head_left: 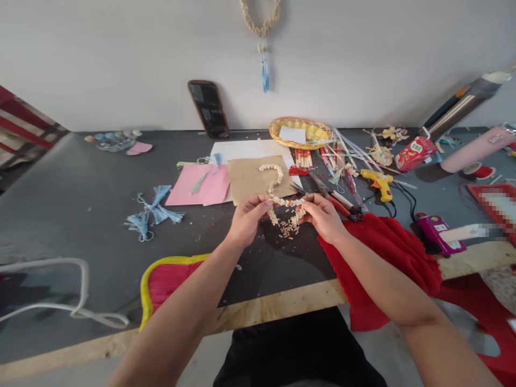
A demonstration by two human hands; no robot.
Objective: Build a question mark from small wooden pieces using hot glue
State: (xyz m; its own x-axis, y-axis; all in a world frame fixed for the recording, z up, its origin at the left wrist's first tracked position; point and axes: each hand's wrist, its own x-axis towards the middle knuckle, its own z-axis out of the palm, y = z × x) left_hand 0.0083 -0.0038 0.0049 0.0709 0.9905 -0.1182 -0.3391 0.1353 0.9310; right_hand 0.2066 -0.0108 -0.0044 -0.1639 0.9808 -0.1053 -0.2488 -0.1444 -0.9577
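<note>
A cream beaded strand (pixel 278 173) curves over a brown paper sheet (pixel 245 180) and runs down between my hands. My left hand (pixel 250 216) pinches the strand at its left side, fingers closed. Opposite it, my right hand (pixel 323 216) has its fingertips closed on the right side of the same strand. Part of the strand hangs in a loop between them, over a small pile of loose beige pieces (pixel 288 230) on the dark table (pixel 201 231). A bit of red shows at the strand near my right fingertips.
Pliers (pixel 322 187), a yellow glue gun (pixel 378 183) and red cloth (pixel 382 247) lie to the right. Blue tassels (pixel 155 209) and pink paper (pixel 197 185) are left. Behind stand a wicker basket (pixel 300 144) and a phone (pixel 208 109); a similar strand (pixel 262 27) hangs on the wall.
</note>
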